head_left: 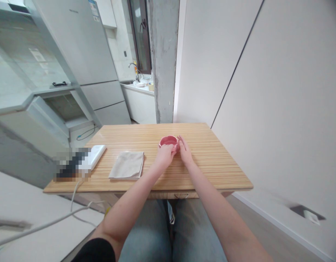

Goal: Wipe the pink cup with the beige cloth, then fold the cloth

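A small pink bowl [168,138] with a wavy rim stands on the wooden table [211,167], a little right of the middle. At its near side is my left hand [165,154], with the fingers closed on the bowl's near edge and covering part of it. My right hand [185,151] lies along the bowl's right side, its fingers stretched out and touching or almost touching the wall. A folded beige cloth [127,165] lies flat on the table, left of my left forearm.
On the table's left side lie a white flat box [98,153] and a dark blurred-out object [72,163]. White cables [74,196] hang off that edge. A white wall [266,91] rises at the right. Behind are a fridge [78,47] and a sink counter [140,102].
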### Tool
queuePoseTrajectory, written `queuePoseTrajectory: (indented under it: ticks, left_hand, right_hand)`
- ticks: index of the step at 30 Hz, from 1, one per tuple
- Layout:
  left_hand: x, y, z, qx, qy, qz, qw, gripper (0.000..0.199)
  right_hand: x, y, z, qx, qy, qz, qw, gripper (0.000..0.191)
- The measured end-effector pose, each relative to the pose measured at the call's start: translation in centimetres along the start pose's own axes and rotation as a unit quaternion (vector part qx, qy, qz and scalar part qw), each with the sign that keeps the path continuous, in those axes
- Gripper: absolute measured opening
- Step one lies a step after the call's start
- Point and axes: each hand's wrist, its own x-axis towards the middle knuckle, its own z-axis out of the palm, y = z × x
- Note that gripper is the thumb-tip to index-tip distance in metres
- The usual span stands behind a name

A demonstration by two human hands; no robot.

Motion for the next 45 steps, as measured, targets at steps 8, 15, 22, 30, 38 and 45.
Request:
queuePoseTrajectory:
  ticks: [8, 15, 22, 30, 38, 45]
  left_hand:
    - [-0.4, -0.5, 1.0, 0.007, -0.022, 0.003, 1.000, 0.017]
    - [-0.3, -0.8, 0.9, 0.008, -0.036, 0.023, 0.999, 0.014]
    - [-2.3, -3.4, -1.3, -0.054, 0.071, 0.066, 0.994, 0.042]
    - [-10.4, -15.4, -9.6, 0.186, 0.064, -0.344, 0.918, 0.051]
    - [-9.9, -17.0, -9.7, 0.108, -0.138, -0.376, 0.910, 0.042]
    - [-7.7, -15.8, -7.3, 0.076, -0.061, -0.326, 0.940, 0.028]
  right_hand:
    - [-0.2, -0.6, 0.2, -0.015, -0.031, 0.002, 0.999, 0.040]
    - [-0.1, 0.3, 0.2, -0.038, -0.039, 0.007, 0.998, 0.039]
    - [-0.3, 0.0, 0.1, -0.083, -0.038, -0.011, 0.996, 0.036]
    - [-0.4, 1.0, 0.8, -0.024, 0.040, 0.007, 0.999, 0.054]
    - [-0.3, 0.8, 0.5, -0.038, 0.098, -0.010, 0.994, 0.059]
    - [-0.4, 0.4, 0.2, -0.037, 0.109, -0.003, 0.993, 0.055]
